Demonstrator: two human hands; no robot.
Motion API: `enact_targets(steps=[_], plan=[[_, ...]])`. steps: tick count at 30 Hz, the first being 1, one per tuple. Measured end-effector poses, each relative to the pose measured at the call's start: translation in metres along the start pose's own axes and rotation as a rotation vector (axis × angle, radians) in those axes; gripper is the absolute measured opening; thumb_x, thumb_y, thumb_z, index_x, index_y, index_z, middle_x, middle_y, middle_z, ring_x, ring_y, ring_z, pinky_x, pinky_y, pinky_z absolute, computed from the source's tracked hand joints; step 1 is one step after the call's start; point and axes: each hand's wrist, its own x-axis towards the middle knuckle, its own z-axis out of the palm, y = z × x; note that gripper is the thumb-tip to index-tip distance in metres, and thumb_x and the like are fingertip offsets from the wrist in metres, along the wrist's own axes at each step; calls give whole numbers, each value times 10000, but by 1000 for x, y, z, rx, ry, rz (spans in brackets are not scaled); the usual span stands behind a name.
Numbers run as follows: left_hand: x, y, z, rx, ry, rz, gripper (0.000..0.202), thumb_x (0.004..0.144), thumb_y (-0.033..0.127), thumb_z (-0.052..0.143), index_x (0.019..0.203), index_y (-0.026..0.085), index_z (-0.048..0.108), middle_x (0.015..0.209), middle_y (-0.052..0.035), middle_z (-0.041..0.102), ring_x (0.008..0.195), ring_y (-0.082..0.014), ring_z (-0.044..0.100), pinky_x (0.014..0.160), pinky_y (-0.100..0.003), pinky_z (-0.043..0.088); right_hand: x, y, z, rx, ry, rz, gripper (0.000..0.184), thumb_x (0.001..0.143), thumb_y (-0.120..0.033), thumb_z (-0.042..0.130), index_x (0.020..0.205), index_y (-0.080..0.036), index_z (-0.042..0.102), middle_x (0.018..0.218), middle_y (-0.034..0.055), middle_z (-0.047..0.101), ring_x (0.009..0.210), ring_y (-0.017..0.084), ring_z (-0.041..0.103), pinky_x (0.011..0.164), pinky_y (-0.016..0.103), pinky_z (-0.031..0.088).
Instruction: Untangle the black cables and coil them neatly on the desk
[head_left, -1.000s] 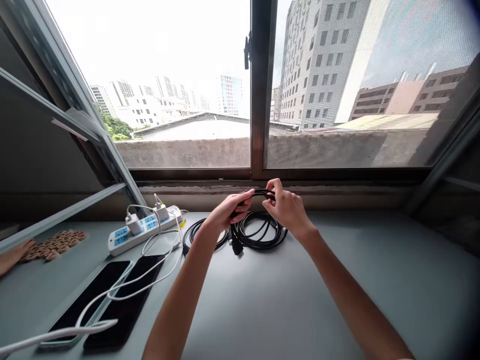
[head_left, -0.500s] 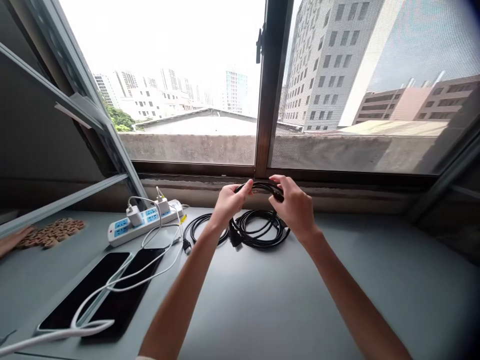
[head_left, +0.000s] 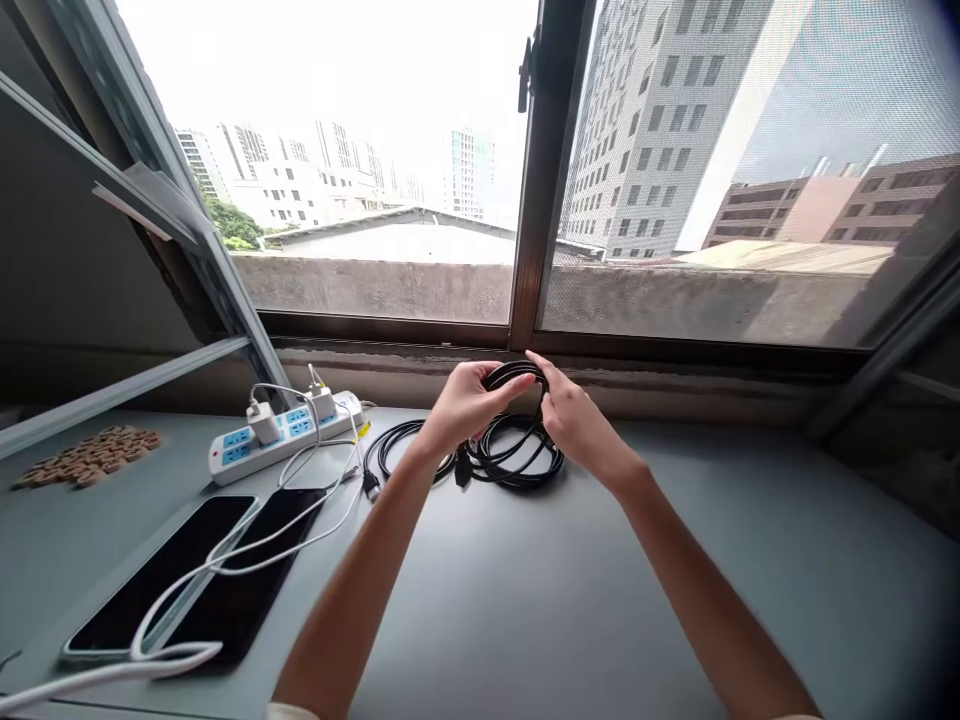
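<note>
A looped black cable (head_left: 516,370) is held up in front of the window sill, above the table. My left hand (head_left: 466,408) grips the loops, its thumb laid across them. On the cable's right side, my right hand (head_left: 579,425) is closed around part of it, with the index finger stretched up along the loops. Below my hands lies a coiled black cable (head_left: 532,480) on the table. Left of it sits another coiled black cable (head_left: 386,445), partly hidden by my left forearm. A black plug (head_left: 463,468) shows between the two coils.
A white power strip (head_left: 285,440) with two chargers stands at the left. Two dark-screened phones (head_left: 165,580) lie nearer, crossed by white charging cables (head_left: 232,565). Small brown wooden pieces (head_left: 94,455) are heaped at far left. A window frame (head_left: 529,250) rises behind the table (head_left: 525,610).
My hands have come closer together, and the right has moved left along the held cable, bringing its loops together. Another person's hand at the wooden pieces has left the view.
</note>
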Motion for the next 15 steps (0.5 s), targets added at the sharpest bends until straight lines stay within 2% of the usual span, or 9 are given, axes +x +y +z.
enact_targets(steps=[2, 4, 6, 8, 12, 15], plan=[[2, -4, 0, 38, 9, 8, 335, 716, 481, 637, 702, 147, 608, 457, 72, 329, 324, -23, 245, 288, -179, 145, -1, 0, -3, -12, -64, 45, 493, 857, -87, 331, 1342, -172, 359, 1230, 103, 552, 952, 228, 605, 769, 314, 485], [5, -9, 0, 87, 27, 11, 336, 711, 475, 641, 724, 139, 642, 454, 66, 338, 338, -28, 254, 299, -180, 164, -1, 0, -6, -18, -143, 84, 344, 920, -159, 333, 1245, -185, 440, 1039, 77, 647, 820, 211, 631, 653, 264, 461], [9, -13, 0, 123, 46, 18, 350, 714, 484, 631, 708, 135, 650, 452, 61, 346, 354, -35, 272, 314, -177, 198, 1, 0, -9, -58, -178, 107, 235, 956, -242, 344, 1113, -204, 514, 826, 36, 669, 683, 190, 621, 555, 234, 399], [12, -18, 0, 136, 69, 23, 361, 713, 496, 625, 689, 136, 630, 457, 55, 369, 374, -47, 324, 339, -172, 256, 3, 2, -13, -123, -151, 116, 192, 956, -295, 384, 997, -219, 555, 701, 9, 641, 600, 174, 593, 517, 227, 344], [16, -28, -3, 196, 169, 32, 335, 664, 465, 675, 747, 154, 585, 629, 0, 554, 525, -105, 510, 452, -182, 399, 7, 12, -23, -118, -23, 159, 163, 929, -271, 429, 916, -216, 583, 651, 4, 610, 535, 159, 560, 504, 224, 319], [17, -39, -6, 345, 202, -86, 318, 650, 447, 682, 749, 163, 579, 742, -39, 615, 637, -148, 578, 499, -187, 424, 9, 22, -27, -52, 83, 208, 214, 930, -293, 411, 857, -198, 588, 633, 14, 599, 527, 162, 554, 509, 224, 339]])
